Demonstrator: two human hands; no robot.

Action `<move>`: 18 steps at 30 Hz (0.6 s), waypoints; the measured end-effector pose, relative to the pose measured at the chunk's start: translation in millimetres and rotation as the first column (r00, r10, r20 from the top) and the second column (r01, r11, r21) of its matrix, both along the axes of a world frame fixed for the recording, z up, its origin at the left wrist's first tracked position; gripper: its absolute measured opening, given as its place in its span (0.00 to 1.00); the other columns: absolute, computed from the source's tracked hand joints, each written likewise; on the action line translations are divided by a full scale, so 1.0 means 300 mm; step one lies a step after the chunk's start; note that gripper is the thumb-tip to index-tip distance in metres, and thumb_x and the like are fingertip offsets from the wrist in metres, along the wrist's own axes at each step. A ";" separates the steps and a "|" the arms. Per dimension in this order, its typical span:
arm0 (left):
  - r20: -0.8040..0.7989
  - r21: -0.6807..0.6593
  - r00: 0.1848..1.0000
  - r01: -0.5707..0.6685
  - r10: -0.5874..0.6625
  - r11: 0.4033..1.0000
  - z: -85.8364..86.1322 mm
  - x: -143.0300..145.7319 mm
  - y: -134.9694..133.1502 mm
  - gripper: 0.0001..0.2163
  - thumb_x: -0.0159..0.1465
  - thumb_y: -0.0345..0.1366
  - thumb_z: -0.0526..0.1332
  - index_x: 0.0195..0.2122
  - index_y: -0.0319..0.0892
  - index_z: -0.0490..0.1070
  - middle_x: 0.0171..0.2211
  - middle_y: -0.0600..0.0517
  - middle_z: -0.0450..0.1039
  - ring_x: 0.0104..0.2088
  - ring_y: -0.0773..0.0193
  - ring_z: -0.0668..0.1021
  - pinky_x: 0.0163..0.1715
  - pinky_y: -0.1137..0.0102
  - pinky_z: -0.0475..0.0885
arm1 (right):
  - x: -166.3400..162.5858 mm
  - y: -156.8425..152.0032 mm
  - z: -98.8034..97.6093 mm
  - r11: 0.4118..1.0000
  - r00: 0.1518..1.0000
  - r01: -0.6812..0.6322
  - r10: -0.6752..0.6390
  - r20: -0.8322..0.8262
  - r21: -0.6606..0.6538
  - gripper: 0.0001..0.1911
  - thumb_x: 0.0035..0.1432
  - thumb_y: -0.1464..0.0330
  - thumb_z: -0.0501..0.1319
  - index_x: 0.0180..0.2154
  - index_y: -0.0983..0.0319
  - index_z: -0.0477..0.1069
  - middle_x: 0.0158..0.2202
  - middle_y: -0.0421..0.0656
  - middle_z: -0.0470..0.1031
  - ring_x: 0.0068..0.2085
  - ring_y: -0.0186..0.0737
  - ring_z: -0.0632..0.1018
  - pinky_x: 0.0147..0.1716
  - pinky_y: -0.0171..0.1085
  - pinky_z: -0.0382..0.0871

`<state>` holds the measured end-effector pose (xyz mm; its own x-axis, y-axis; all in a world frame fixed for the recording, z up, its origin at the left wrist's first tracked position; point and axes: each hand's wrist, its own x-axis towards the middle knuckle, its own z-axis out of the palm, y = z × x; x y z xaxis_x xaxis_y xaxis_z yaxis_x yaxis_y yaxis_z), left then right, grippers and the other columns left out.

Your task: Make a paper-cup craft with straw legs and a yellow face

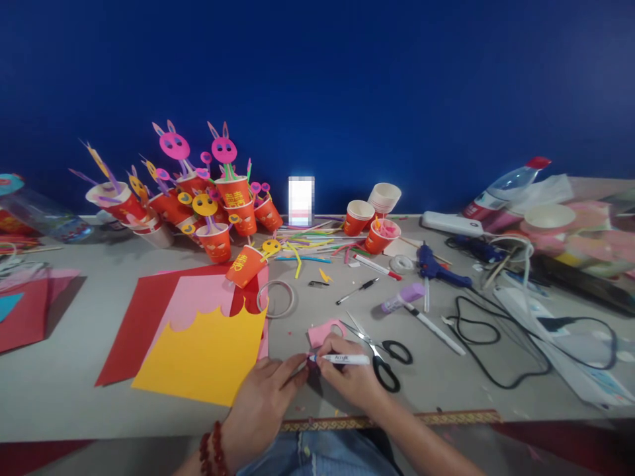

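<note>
My right hand (350, 370) grips a white acrylic marker (347, 359), its blue tip pointing left. At that tip, the fingers of my left hand (268, 393) are pressed together around something small, mostly hidden, with a trace of pink beside it. Just beyond my right hand lies a cut pink paper scrap (325, 332). Black-handled scissors (378, 347) rest partly spread to the right of it. Left of my left hand lies a yellow sheet (208, 354) with a scalloped edge, over pink and red sheets (139, 330).
Red paper cups (217, 244) with paper animal figures stand at the back left. Colored straws (317, 244) lie by the wall. To the right are a glue stick (403, 297), a blue glue gun (439, 268), a pen (436, 329), a power strip (560, 344) and cables. A tape roll (276, 299) touches the sheets.
</note>
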<state>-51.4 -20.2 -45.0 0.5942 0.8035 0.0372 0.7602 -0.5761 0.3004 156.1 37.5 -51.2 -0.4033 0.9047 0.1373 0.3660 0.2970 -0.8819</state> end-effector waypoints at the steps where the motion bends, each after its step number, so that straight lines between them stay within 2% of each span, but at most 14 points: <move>1: -0.001 0.000 1.000 0.003 -0.003 1.000 0.001 0.001 0.001 0.24 0.64 0.20 0.51 0.59 0.41 0.65 0.60 0.44 0.71 0.45 0.57 0.79 0.44 0.61 0.73 | 0.000 0.000 -0.001 1.000 1.000 -0.004 0.004 0.006 0.003 0.06 0.55 0.74 0.57 0.29 0.58 0.68 0.24 0.37 0.72 0.26 0.37 0.72 0.27 0.34 0.64; 18: 0.032 0.017 0.999 -0.012 0.012 1.000 -0.004 -0.002 -0.001 0.23 0.64 0.20 0.51 0.59 0.41 0.67 0.59 0.45 0.72 0.45 0.57 0.79 0.44 0.60 0.73 | 0.008 -0.003 -0.009 1.000 1.000 0.011 -0.011 -0.003 -0.001 0.07 0.52 0.75 0.57 0.26 0.58 0.66 0.22 0.36 0.69 0.24 0.36 0.69 0.25 0.33 0.61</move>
